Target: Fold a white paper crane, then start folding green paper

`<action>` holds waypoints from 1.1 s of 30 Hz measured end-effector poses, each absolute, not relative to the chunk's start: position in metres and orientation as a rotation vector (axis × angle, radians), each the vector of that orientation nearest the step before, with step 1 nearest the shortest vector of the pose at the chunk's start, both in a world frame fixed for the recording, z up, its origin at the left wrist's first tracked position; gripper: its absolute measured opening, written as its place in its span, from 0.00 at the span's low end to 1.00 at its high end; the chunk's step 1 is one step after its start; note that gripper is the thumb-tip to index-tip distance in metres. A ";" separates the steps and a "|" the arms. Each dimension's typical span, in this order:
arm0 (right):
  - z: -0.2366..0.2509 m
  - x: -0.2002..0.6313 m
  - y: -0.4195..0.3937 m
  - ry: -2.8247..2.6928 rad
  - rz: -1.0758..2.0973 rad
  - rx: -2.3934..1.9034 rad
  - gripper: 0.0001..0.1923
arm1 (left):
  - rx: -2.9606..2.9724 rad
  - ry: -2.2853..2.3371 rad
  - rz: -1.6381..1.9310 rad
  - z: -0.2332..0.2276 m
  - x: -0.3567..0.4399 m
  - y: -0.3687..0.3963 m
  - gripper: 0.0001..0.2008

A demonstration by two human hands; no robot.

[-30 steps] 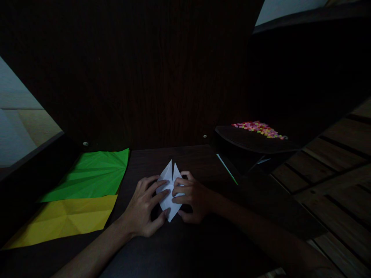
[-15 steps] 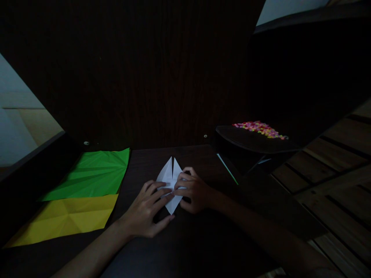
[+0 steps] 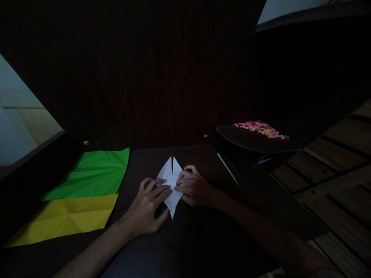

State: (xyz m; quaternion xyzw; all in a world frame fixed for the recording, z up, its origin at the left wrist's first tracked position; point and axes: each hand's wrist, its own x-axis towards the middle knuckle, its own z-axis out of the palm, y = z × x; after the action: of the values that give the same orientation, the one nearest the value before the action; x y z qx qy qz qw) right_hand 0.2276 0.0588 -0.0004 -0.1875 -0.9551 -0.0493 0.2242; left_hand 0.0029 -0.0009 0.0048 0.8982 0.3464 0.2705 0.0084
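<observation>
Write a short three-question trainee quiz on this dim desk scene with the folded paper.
1. True or false: both hands press on the white folded paper.
2. Which sheet lies nearer the person: A) the green sheet, B) the yellow sheet?
3. What lies on the dark tray at the right?

Key
1. True: the left hand and the right hand both rest fingers on it, flat on the dark table.
2. B.
3. A scatter of small multicoloured pieces; too small to identify.
</observation>
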 end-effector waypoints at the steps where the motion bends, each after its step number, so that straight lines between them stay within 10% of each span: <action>1: -0.001 0.228 0.059 -2.638 -0.152 -0.518 0.05 | 2.804 1.097 0.838 0.005 0.003 -0.001 0.23; 33: -0.007 0.222 0.057 -2.510 -0.117 -0.521 0.02 | 2.627 1.396 1.068 -0.008 0.003 0.005 0.22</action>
State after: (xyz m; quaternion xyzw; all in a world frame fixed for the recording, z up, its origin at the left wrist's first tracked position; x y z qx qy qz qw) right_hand 0.2220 0.0567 -0.0072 -0.1948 -0.9380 -0.0435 0.2836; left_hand 0.0029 0.0051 -0.0082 0.8311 0.4416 0.3378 -0.0095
